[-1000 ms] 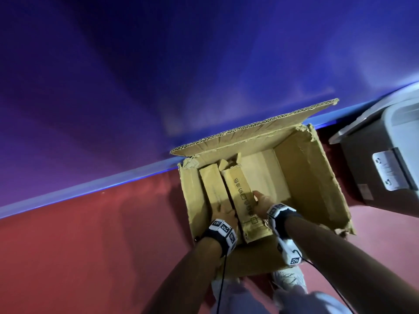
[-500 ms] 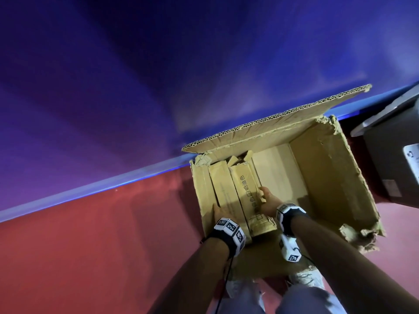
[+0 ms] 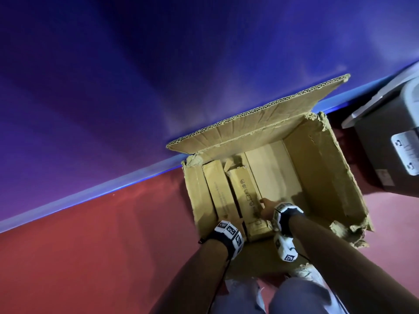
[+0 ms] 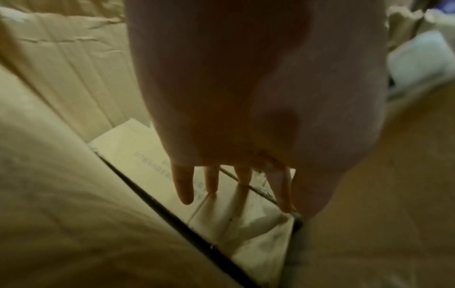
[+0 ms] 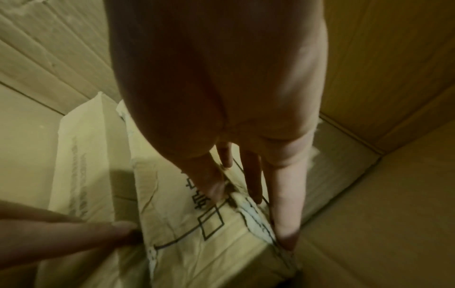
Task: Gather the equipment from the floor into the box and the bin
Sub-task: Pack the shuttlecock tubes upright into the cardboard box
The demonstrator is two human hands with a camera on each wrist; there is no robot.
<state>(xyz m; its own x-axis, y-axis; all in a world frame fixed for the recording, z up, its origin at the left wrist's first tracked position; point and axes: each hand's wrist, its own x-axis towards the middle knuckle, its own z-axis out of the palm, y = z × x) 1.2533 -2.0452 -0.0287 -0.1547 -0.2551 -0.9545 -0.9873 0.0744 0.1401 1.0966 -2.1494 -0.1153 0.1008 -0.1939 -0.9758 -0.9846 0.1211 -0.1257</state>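
A big open cardboard box (image 3: 317, 177) stands on the red floor against the purple wall. Two long narrow cartons lie side by side along its left wall: a plain carton (image 3: 217, 189) and a printed carton (image 3: 246, 196). My left hand (image 3: 229, 220) reaches in at their near ends. In the left wrist view its fingers (image 4: 183, 187) are straight and touch the plain carton (image 4: 138, 148). My right hand (image 3: 266, 208) rests on the printed carton (image 5: 187, 233), thumb on top and straight fingers (image 5: 285, 214) down its right edge.
A grey lidded bin (image 3: 390, 155) stands to the right of the box. The box's far flap (image 3: 260, 123) leans on the wall, and its near right corner (image 3: 349, 232) is torn. The right half of the box floor (image 3: 274, 171) is bare.
The printed carton has sunk lower into the box beside the plain one, and both hands have gone down with it. My head view has shifted a little.
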